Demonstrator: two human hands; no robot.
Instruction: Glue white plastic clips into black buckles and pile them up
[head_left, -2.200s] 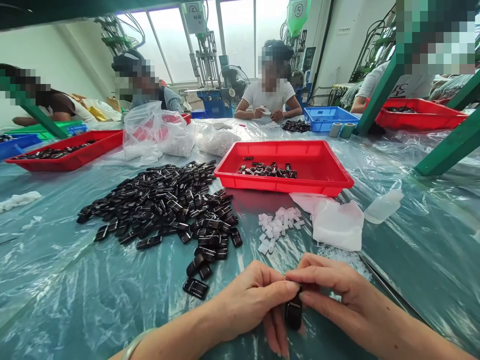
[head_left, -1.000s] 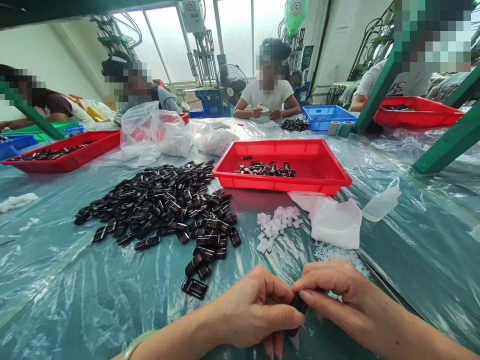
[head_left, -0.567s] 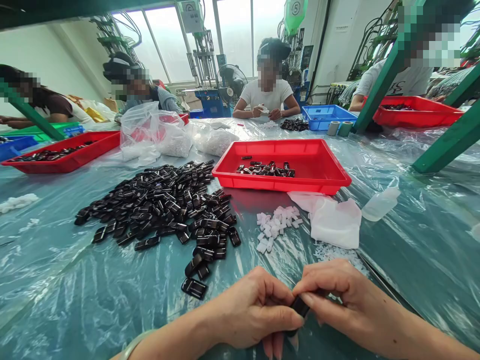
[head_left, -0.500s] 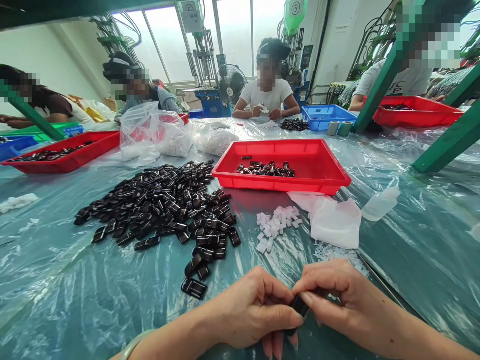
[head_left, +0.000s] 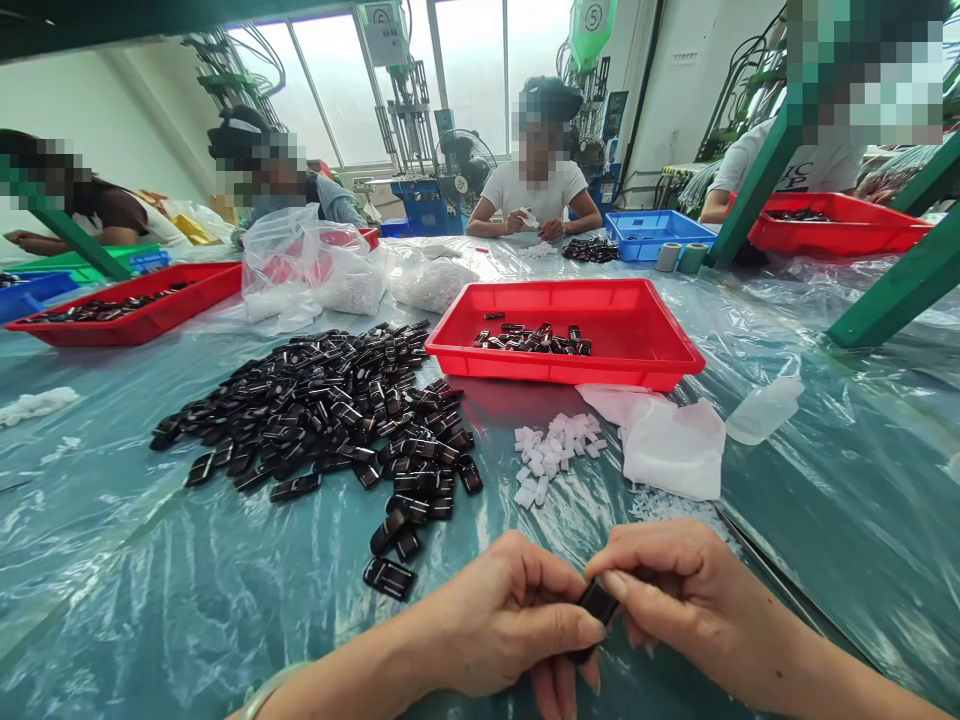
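Low in the head view, my left hand (head_left: 510,620) grips a small black plastic piece (head_left: 598,602) between thumb and fingers. My right hand (head_left: 679,590) pinches the upper end of the same piece, thumb and forefinger closed on it. Whether a smaller part sits under those fingertips is hidden. Left of my hands spreads a large heap of similar black plastic pieces (head_left: 322,400), some showing metal strips. Just beyond my hands lies a small pile of white plastic parts (head_left: 555,452), with tiny white bits (head_left: 671,505) near my right hand.
A red tray (head_left: 645,335) with some black pieces stands beyond the white parts. Right of them are a folded white cloth or bag (head_left: 671,450) and a translucent bottle (head_left: 765,410). Clear bags (head_left: 300,265) stand behind the heap. Co-workers sit around; green posts (head_left: 900,280) rise at right.
Both hands stay together around the black piece. The right fingers have shifted slightly, so more of the piece shows between the hands.
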